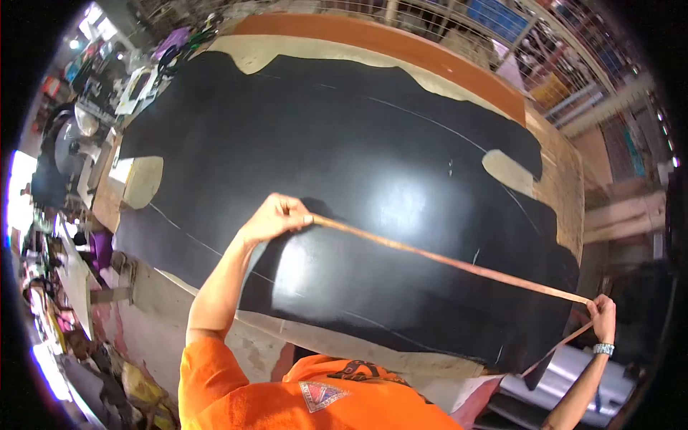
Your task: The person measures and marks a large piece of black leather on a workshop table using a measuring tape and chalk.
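A tape measure (430,257), thin and yellowish-red, is stretched taut across a large black leather hide (308,136) with pale chalk-like lines on it. My left hand (276,218) pinches one end of the tape near the middle of the hide. At the hide's right edge, my right hand (603,315) grips the tape, and its loose length hangs down from there toward the lower left. A wristwatch (603,349) is on my right wrist.
The hide covers most of a wooden table (562,186). An orange-brown strip (373,36) lies along its far edge, before a wire mesh rack (559,57). Cluttered tools and papers (140,89) are at the left. Rolled grey material (573,380) lies lower right.
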Demonstrator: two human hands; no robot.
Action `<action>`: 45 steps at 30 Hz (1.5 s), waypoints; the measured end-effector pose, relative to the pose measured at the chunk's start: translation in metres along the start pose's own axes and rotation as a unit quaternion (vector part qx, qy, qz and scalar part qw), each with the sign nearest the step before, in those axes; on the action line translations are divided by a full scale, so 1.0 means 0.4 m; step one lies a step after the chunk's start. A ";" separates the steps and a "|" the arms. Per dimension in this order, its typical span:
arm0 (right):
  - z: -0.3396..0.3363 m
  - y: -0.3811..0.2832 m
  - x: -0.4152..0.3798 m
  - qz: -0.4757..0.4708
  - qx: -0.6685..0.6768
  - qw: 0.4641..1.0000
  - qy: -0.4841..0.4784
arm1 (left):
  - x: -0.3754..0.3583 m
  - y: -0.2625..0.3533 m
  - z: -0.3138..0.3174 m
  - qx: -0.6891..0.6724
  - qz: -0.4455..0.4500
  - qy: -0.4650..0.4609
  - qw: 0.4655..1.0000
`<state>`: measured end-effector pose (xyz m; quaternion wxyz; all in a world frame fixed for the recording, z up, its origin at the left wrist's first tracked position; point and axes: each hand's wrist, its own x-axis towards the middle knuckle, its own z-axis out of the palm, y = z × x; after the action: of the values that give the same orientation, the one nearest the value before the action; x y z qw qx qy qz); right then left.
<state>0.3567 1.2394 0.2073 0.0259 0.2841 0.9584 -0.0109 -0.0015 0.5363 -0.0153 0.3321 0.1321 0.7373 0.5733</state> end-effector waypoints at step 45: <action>0.568 -0.270 1.347 -0.067 0.109 0.988 -0.090 | 1.044 -0.170 -0.670 0.505 -0.008 0.443 0.740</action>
<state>-0.1435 1.4339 -0.0489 0.0801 0.2186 0.9620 -0.1427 -0.4715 0.5527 -0.1873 -0.1426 0.0057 0.9839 0.1076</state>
